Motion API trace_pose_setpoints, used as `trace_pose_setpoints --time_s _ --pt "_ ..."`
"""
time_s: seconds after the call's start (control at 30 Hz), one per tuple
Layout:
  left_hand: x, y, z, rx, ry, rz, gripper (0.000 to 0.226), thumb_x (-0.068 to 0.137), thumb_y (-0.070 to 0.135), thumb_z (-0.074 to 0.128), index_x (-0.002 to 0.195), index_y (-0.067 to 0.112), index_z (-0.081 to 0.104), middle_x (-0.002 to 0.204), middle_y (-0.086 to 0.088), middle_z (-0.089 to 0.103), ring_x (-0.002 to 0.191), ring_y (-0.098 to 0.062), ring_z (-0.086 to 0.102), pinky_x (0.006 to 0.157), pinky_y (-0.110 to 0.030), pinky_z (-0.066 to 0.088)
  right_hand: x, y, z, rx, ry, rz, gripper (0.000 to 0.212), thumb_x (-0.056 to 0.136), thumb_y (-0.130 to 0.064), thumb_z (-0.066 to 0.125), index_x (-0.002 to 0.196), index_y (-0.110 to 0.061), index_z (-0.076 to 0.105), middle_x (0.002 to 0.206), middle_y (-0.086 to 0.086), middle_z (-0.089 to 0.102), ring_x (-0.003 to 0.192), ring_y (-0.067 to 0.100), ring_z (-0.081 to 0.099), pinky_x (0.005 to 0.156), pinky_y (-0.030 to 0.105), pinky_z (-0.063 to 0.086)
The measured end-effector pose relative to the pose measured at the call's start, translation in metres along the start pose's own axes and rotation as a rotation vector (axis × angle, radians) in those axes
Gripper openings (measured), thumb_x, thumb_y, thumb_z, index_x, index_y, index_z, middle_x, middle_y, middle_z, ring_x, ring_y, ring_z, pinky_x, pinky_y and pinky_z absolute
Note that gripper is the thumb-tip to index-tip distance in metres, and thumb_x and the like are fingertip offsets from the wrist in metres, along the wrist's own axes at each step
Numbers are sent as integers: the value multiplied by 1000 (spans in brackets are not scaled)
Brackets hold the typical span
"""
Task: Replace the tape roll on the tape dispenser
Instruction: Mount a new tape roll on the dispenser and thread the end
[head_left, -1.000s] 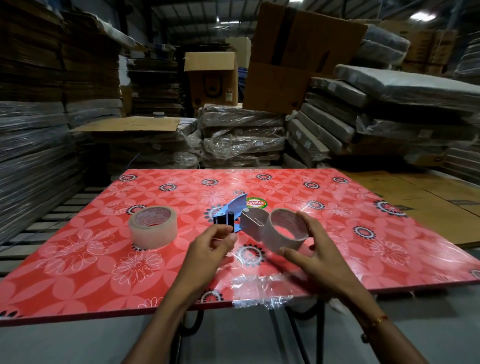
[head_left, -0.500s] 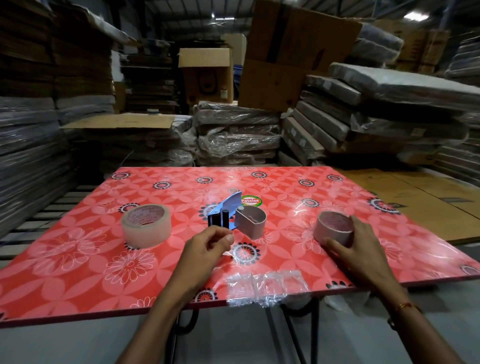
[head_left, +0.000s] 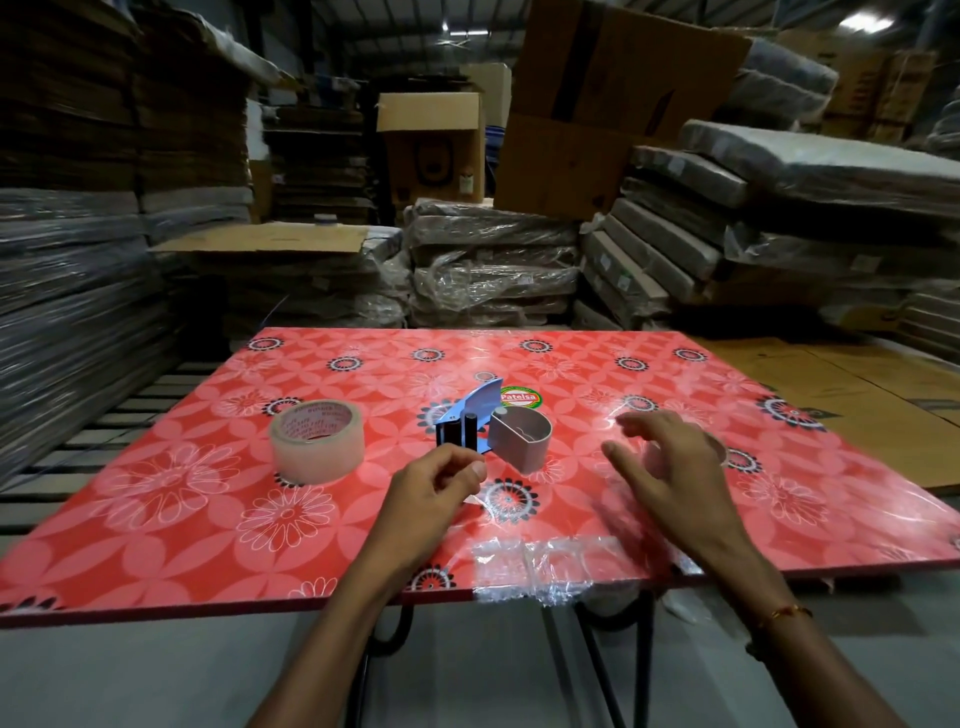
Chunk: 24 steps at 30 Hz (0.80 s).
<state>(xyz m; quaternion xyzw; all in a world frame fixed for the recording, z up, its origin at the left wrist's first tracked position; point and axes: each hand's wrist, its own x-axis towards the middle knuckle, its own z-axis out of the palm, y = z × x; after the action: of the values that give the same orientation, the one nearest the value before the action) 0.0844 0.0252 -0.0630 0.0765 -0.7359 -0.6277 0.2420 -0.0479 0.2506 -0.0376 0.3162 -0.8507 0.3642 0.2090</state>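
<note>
A blue and grey tape dispenser (head_left: 506, 434) stands in the middle of the red flowered table (head_left: 156, 525), its round grey holder bare. My left hand (head_left: 434, 486) pinches the dispenser's near end with curled fingers. A full roll of clear tape (head_left: 317, 441) lies flat to the left of the dispenser, apart from both hands. My right hand (head_left: 670, 467) hovers to the right of the dispenser with fingers spread, blurred and holding nothing. Only a sliver of the empty cardboard core (head_left: 721, 448) shows behind that hand.
Crumpled clear tape (head_left: 535, 569) sticks to the table's front edge. A round green sticker (head_left: 521, 397) lies behind the dispenser. Wrapped bundles and cardboard boxes (head_left: 431, 150) are stacked behind and on both sides. Flat cardboard sheets (head_left: 831, 384) lie to the right.
My right hand pulled the empty core off the dispenser, set it down on the table at the right, let go and now moves back left. My left hand stayed on the dispenser.
</note>
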Motion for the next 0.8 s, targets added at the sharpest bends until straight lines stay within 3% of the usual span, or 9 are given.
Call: trace_pose_setpoints --time_s 0.1,0.17,0.27,0.4,0.53,0.63,0.8 --pt "-2 2 -1 8 39 6 10 96 17 62 95 18 72 97 -10 72 85 -14 68 66 -20 55 -1 -25 21 -1 30 -138 18 92 -36 65 100 -21 72 97 -5 68 91 18 60 81 42 50" --pt "0 -1 -2 59 74 25 12 96 18 61 92 22 72 93 -4 74 84 -15 69 68 -28 59 -3 -42 36 123 -56 -153 11 92 -30 66 92 -21 72 88 -8 67 80 14 60 72 37 51" --pt "2 -4 -3 100 124 49 13 96 22 61 90 27 72 89 0 75 86 -18 71 76 -40 59 -3 -63 53 321 -209 -59 14 92 -29 66 84 -20 72 73 -3 71 67 15 64 65 40 54" --pt "0 1 -1 78 201 65 14 97 16 61 88 19 71 84 -1 75 81 -17 71 62 -22 56 1 -78 63 447 -311 17 18 95 -29 64 83 -19 73 70 4 71 58 10 61 65 42 54" --pt "-1 1 -6 133 370 148 14 95 12 61 88 19 71 80 4 74 78 -14 69 73 -31 56 -4 -77 74 646 -369 153 21 97 -29 63 79 -22 71 64 0 64 54 9 53 60 46 56" --pt "-1 5 -13 190 553 196 11 95 13 60 96 21 69 93 10 70 91 -7 64 78 -23 52 -7 -74 76 730 -380 210 20 97 -27 64 80 -21 71 64 -2 62 54 15 50 61 44 55" --pt "5 4 -48 523 814 168 36 85 17 67 118 23 56 129 1 49 122 -21 41 99 -42 43 -9 -75 74 749 -402 177 18 98 -26 63 83 -21 73 66 1 60 52 10 50 54 27 50"
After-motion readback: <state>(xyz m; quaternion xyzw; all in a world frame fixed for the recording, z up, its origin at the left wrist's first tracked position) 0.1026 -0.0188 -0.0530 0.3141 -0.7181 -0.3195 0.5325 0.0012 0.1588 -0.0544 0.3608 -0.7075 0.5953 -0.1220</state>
